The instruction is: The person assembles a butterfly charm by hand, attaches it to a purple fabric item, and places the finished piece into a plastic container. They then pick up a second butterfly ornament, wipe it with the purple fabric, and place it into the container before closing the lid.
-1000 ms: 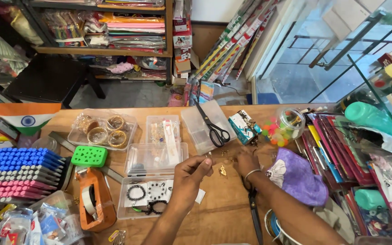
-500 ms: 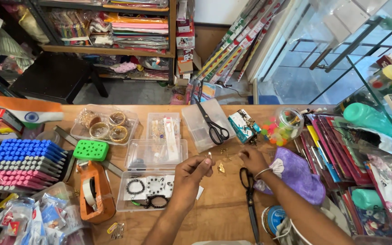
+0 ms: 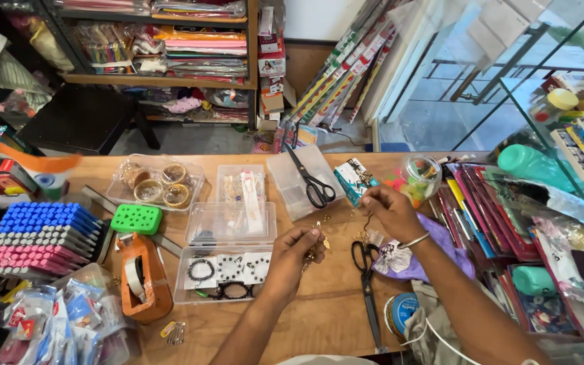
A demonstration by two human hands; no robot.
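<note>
The left hand (image 3: 297, 252) was held above the wooden desk (image 3: 319, 318), fingers pinched narrowly on a small gold-coloured piece (image 3: 319, 238) beside the open clear plastic box (image 3: 228, 267) of dark bracelets. The right hand (image 3: 385, 211) was raised over the desk near the small printed card packet (image 3: 355, 179), its fingertips closed on a thin dark wire or thread (image 3: 369, 222) hanging below it; a metal bangle (image 3: 414, 240) sat on that wrist. What the thread carried could not be told. More small gold pieces (image 3: 361, 237) lay on the desk between the hands. Long black-handled scissors (image 3: 366, 284) lay just below the right hand, touching a purple cloth (image 3: 441, 243). A second pair of scissors (image 3: 312, 181) rested in a clear tray further back. An orange tape dispenser (image 3: 140, 277) and a green perforated block (image 3: 136, 219) stood well to the left
</note>
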